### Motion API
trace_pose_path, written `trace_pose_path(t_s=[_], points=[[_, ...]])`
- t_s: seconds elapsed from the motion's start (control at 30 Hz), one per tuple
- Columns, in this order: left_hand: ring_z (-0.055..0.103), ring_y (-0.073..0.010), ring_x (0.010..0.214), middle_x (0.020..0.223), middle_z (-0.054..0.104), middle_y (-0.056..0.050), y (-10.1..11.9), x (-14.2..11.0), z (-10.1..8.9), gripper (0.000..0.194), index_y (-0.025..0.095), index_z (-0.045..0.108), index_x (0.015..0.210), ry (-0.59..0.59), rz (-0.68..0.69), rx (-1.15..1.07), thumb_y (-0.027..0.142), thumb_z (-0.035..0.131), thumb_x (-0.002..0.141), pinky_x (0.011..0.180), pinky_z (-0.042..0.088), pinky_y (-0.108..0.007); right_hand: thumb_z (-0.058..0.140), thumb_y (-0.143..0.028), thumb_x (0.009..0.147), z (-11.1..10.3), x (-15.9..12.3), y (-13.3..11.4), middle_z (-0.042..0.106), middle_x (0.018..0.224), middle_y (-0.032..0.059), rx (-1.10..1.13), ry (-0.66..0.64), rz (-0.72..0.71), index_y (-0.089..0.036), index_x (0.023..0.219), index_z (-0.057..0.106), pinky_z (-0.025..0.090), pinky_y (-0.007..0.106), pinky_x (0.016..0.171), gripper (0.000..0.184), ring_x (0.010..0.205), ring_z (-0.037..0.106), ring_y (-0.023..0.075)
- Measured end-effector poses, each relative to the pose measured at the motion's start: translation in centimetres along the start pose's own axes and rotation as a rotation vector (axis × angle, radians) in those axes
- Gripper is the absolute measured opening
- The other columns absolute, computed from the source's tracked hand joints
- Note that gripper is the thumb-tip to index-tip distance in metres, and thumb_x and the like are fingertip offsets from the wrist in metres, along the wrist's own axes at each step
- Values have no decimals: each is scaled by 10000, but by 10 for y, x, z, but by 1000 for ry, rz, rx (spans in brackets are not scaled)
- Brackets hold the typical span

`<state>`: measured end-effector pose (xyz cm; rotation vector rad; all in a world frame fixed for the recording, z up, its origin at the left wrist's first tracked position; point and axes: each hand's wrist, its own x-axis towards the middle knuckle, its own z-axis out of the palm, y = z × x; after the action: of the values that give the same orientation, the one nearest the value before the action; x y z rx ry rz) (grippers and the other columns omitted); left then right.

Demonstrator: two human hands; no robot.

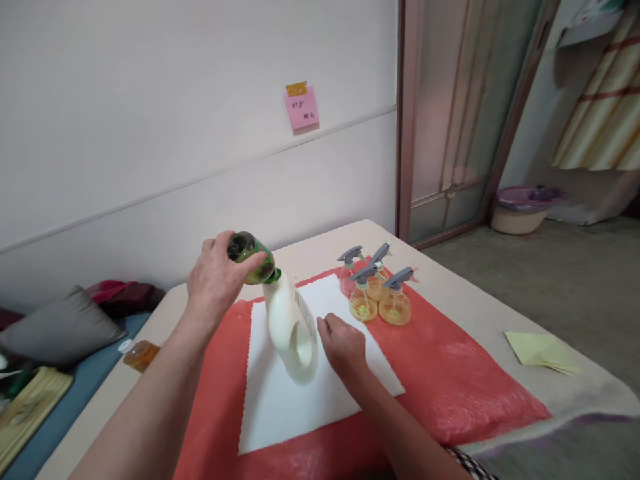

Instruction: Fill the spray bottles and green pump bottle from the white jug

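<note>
My left hand point(217, 277) is closed around a small green bottle point(250, 254), tipped so that its mouth meets the neck of a white jug point(293, 327). The jug stands tilted on a white sheet point(300, 393) that lies on a red mat point(450, 380). My right hand point(343, 343) rests beside the jug's base, fingers curled against its side, steadying it. Several small spray bottles point(377, 290) with grey triggers and yellowish liquid stand just behind the white sheet.
The table point(480, 293) runs to the right, with a folded yellow cloth point(543, 351) near its right edge. A small amber bottle point(140, 353) lies at the left edge. A grey cushion point(55, 327) sits lower left. A pink note point(301, 107) hangs on the wall.
</note>
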<state>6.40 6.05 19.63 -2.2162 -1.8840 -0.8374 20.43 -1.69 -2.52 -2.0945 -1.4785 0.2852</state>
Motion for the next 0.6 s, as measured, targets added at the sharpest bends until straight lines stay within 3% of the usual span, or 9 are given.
trace_pose_path(t_s=[0.13,0.3,0.37,0.47,0.6], points=[[644,-360,1092,1330,585,-133,-5,0,0,696,294,572,1320,24,1,-36,671,668,743,947,485,-511,486,-282,986,1,12,14,746,1036,123,-98,-58,43,-154,1085,663,377,302,632,240,858,722,247],[619,-357,1167,1333,602,-123,-22,-8,5,722,286,570,1348,69,-57,-191,630,702,727,1035,459,-522,490,-160,941,10,12,18,727,1073,136,-161,-148,18,-146,1078,660,413,300,678,218,972,709,246],[616,-340,1182,1320,611,-113,-33,-17,12,772,298,530,1405,114,-138,-379,598,728,721,1031,477,-500,468,-150,942,9,12,18,723,1084,135,-165,-165,19,-153,1089,655,420,305,692,237,977,707,244],[649,-286,1120,1294,620,-72,-51,-41,29,799,360,487,1430,184,-362,-835,537,773,705,914,559,-433,450,-155,940,7,14,17,727,1100,109,-156,-176,36,-186,1075,653,416,305,693,245,951,711,230],[656,-220,1098,1294,644,12,-71,-78,53,421,360,623,1175,100,-556,-1458,406,740,773,835,588,-376,444,-150,926,6,14,17,739,1099,77,-146,-180,51,-220,1045,657,399,301,688,254,946,710,213]])
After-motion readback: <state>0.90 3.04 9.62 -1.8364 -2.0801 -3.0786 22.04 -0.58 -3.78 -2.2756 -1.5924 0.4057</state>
